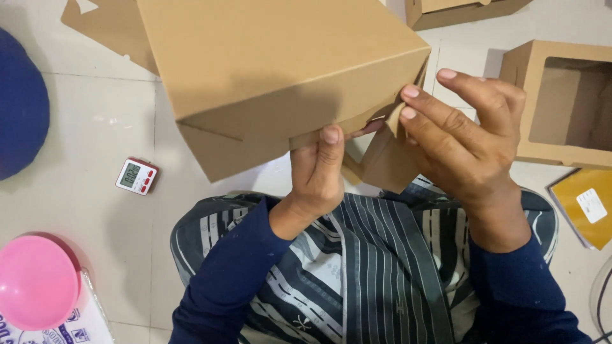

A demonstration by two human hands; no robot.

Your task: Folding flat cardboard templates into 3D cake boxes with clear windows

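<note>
I hold a brown cardboard box [268,57] up in front of me, partly folded. My left hand [317,175] grips its lower edge from underneath, thumb pressed on the side panel. My right hand [468,137] pinches a loose side flap [382,159] at the box's right corner, fingertips on the flap's edge. Both sleeves are dark blue, over a striped garment on my lap.
A finished brown box with a window opening [564,105] stands at the right, another box [459,11] at the top. A flat cardboard blank [105,28] lies top left. On the tiled floor sit a small red-and-white timer [136,176], a pink bowl [35,280], a blue round object [19,105] and a yellow packet [586,204].
</note>
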